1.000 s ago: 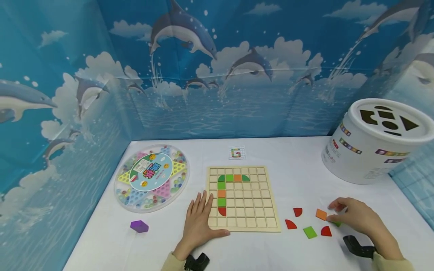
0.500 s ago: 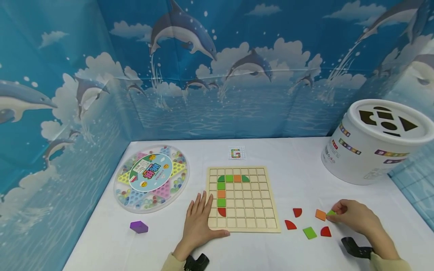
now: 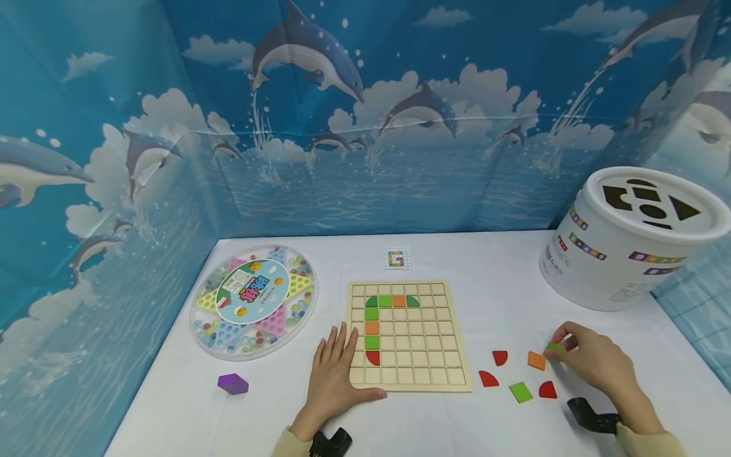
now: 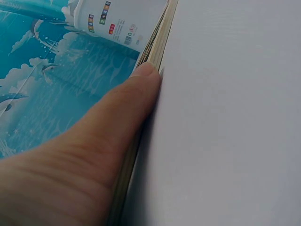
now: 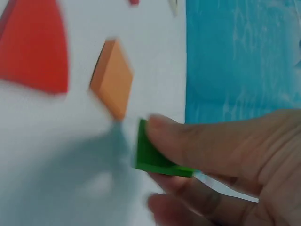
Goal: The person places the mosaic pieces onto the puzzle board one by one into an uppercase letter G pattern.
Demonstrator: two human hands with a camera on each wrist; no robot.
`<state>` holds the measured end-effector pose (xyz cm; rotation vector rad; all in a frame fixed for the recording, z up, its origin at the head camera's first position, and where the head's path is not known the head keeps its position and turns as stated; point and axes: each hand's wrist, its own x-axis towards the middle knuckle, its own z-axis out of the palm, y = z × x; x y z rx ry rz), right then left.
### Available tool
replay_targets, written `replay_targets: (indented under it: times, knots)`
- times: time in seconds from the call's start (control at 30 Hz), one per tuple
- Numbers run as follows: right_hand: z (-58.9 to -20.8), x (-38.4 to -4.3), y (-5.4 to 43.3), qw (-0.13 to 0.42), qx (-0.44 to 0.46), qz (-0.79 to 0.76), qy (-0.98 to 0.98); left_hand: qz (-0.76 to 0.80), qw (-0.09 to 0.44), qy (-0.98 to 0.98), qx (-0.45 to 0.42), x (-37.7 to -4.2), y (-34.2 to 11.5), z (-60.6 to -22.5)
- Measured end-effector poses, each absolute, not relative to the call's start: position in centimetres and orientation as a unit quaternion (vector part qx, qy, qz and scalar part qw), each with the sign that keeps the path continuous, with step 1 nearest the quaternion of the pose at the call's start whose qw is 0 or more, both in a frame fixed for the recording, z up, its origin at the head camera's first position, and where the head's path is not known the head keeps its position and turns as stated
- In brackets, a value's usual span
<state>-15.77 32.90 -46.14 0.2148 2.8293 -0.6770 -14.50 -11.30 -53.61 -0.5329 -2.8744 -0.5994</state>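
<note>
Pinching a flat, straight-edged green tile [image 5: 149, 155], right hand [image 3: 595, 357] narrowed, left hand [image 3: 335, 379] spread wide, touching a pale gridded board [image 3: 424, 358]

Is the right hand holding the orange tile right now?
No, the right hand pinches a green tile, while the orange tile lies on the white tabletop.

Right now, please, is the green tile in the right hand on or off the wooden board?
Off: the right hand pinches the green tile near the orange square, away from the wooden grid board.
</note>
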Motion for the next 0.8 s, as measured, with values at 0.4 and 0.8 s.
replay_targets:
  times: [0.4,0.8]
  knots:
    - [-46.7,-16.1,23.1,-0.038,-0.066,-0.259,0.963,-0.195,0.075,-0.962,-0.176,-14.5,-11.3,-53.6]
    - [-47.8,-16.4,14.9,-0.043,-0.183,-0.309,0.932,-0.197,0.08,-0.961,-0.176,-14.5,-11.3,-53.6]
